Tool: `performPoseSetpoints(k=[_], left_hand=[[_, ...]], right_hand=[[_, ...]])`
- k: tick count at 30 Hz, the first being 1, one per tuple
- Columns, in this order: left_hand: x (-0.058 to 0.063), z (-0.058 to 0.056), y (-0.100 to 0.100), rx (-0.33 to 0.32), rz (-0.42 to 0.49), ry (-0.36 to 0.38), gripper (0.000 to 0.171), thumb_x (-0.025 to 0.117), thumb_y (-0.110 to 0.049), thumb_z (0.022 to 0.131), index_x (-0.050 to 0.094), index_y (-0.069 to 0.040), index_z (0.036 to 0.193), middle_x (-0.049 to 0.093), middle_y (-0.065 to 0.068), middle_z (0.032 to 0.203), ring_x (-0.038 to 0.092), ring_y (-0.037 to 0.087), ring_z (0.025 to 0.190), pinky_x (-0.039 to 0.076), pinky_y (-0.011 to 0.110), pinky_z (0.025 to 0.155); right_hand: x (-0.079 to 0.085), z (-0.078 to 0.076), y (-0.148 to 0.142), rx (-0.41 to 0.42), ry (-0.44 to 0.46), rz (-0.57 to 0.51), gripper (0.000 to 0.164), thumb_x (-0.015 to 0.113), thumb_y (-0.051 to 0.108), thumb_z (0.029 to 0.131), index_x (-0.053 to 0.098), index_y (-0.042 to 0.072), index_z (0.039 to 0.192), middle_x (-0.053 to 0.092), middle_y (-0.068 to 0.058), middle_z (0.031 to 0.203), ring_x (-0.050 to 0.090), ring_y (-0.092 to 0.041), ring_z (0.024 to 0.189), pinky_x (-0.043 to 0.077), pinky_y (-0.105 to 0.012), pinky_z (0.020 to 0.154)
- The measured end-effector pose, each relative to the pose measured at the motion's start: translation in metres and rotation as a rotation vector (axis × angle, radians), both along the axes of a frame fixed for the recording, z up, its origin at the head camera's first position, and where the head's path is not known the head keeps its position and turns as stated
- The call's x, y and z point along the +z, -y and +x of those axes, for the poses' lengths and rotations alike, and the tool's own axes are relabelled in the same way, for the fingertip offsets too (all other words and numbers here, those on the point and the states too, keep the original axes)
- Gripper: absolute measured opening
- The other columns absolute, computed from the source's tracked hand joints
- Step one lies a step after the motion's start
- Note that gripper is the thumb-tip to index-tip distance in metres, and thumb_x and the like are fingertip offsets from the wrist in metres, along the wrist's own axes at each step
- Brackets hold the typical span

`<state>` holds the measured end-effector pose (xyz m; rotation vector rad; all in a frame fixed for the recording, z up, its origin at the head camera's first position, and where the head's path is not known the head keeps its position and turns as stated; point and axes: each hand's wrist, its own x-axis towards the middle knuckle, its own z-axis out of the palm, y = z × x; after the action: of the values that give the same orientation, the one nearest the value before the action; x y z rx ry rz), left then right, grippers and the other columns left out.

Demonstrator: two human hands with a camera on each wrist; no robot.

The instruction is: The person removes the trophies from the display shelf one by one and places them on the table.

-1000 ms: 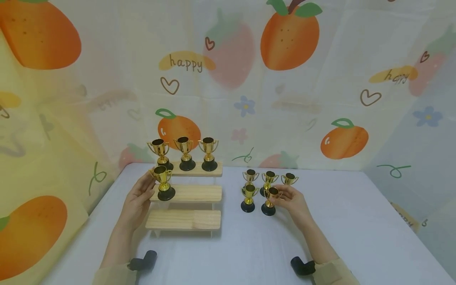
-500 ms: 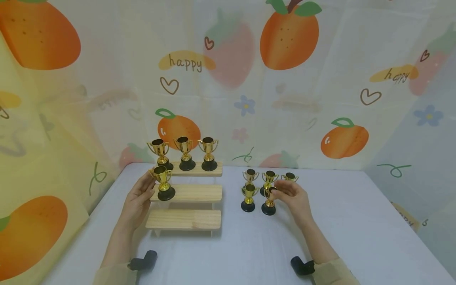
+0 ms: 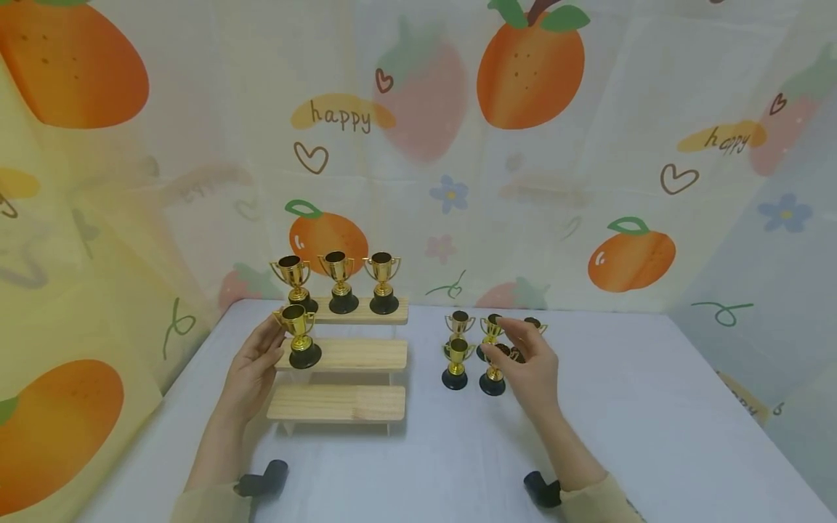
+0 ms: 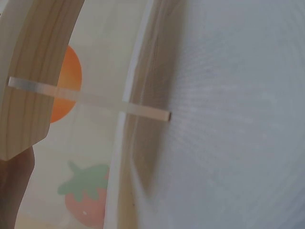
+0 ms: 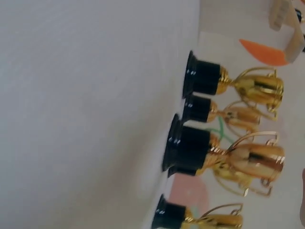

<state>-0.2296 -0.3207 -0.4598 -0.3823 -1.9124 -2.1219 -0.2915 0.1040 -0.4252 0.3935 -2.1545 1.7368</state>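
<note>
On the middle step of a wooden display stand (image 3: 356,356) stands a gold trophy cup (image 3: 301,335) with a black base. My left hand (image 3: 251,367) is at its left side, thumb by the step's end and fingertips partly hidden behind the cup's handle; I cannot tell whether they grip it. A sliver of this hand shows past the board's end in the left wrist view. My right hand (image 3: 532,367) hovers over the right-hand trophy group, thumb and fingers spread apart. It overlaps the front right trophy (image 3: 493,381), which stands upright on the table.
Three trophies (image 3: 343,283) line the top step. Beside the front right one stand several more, including a front left trophy (image 3: 455,367) and a back left trophy (image 3: 460,327). A printed cloth (image 3: 418,181) hangs behind the white table (image 3: 445,465).
My right hand has come off the front right trophy, lifting slightly and spreading its thumb and fingers, while the forearm shifted left. The left hand has stayed put.
</note>
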Motion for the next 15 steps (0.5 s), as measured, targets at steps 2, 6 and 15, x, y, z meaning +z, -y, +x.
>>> performPoseSetpoints(k=[2, 6, 15], left_hand=[[0.000, 0.000, 0.000, 0.001, -0.001, 0.005, 0.058, 0.036, -0.002, 0.105, 0.013, -0.006, 0.158, 0.018, 0.001, 0.167, 0.041, -0.019, 0.132, 0.026, 0.015, 0.121], [0.000, 0.001, 0.000, -0.005, 0.000, 0.012, 0.058, 0.036, -0.003, 0.105, 0.013, -0.007, 0.159, 0.019, -0.001, 0.167, 0.040, -0.019, 0.132, 0.023, 0.018, 0.124], [-0.001, 0.000, 0.001, -0.016, -0.008, -0.025, 0.057, 0.037, -0.004, 0.105, 0.014, -0.005, 0.158, 0.025, -0.007, 0.165, 0.040, -0.018, 0.133, 0.032, 0.009, 0.115]], right_hand=[[0.002, 0.004, 0.007, 0.023, -0.053, 0.026, 0.045, 0.083, 0.011, 0.078, 0.066, 0.011, 0.119, 0.068, -0.004, 0.124, 0.062, -0.002, 0.120, 0.048, -0.011, 0.100], [0.008, 0.012, 0.023, 0.097, -0.141, 0.029, 0.046, 0.084, 0.007, 0.076, 0.066, 0.007, 0.118, 0.069, -0.008, 0.122, 0.064, -0.009, 0.119, 0.049, -0.013, 0.101], [0.015, 0.023, 0.064, 0.245, -0.177, 0.053, 0.045, 0.084, 0.013, 0.077, 0.066, 0.010, 0.119, 0.070, -0.008, 0.123, 0.066, -0.024, 0.119, 0.053, -0.028, 0.103]])
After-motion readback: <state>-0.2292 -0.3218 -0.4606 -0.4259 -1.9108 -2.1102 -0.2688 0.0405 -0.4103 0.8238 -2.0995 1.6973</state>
